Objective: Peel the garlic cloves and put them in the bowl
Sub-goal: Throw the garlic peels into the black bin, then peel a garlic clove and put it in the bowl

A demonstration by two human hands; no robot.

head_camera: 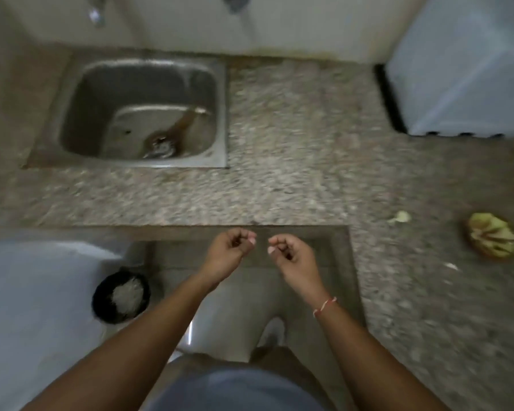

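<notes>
My left hand (230,247) and my right hand (290,255) hover close together in front of the counter's inner edge, over the floor gap. Both have their fingers curled in, and I see nothing between them. A whitish garlic piece (399,217) lies on the speckled stone counter (294,143) to the right. Further right stands a small brown bowl (487,257) holding pale green-yellow pieces. A small white scrap (451,266) lies below and to the left of the bowl. The picture is blurred.
A steel sink (86,99) with a brown ladle (172,134) in it sits at the back left. A white appliance (463,63) stands at the back right. On the floor to my left is a black bin (101,301) with white contents, beside a white surface (27,292).
</notes>
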